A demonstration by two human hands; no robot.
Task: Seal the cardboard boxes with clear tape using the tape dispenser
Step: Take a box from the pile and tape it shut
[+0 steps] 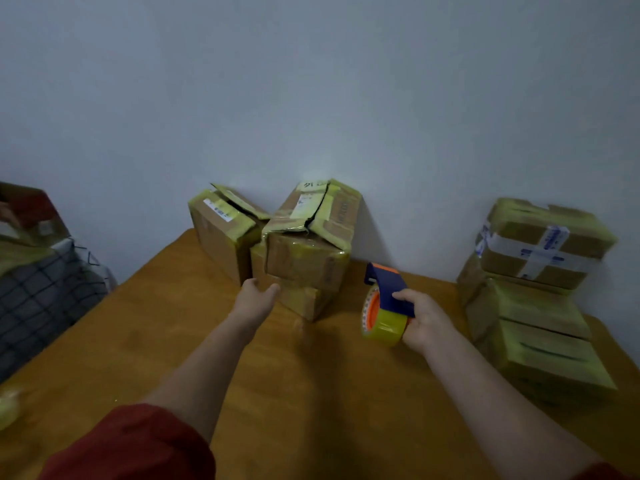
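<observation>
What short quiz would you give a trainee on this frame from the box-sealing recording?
1. True or false: the right hand grips the tape dispenser.
2. Fill in: the top box of the right stack bears crossed bands of ___ tape with blue print.
3. The left hand reaches toward: A) the middle stack; B) the right stack; C) the tape dispenser.

Key: 1 true; 2 white; 3 A.
</observation>
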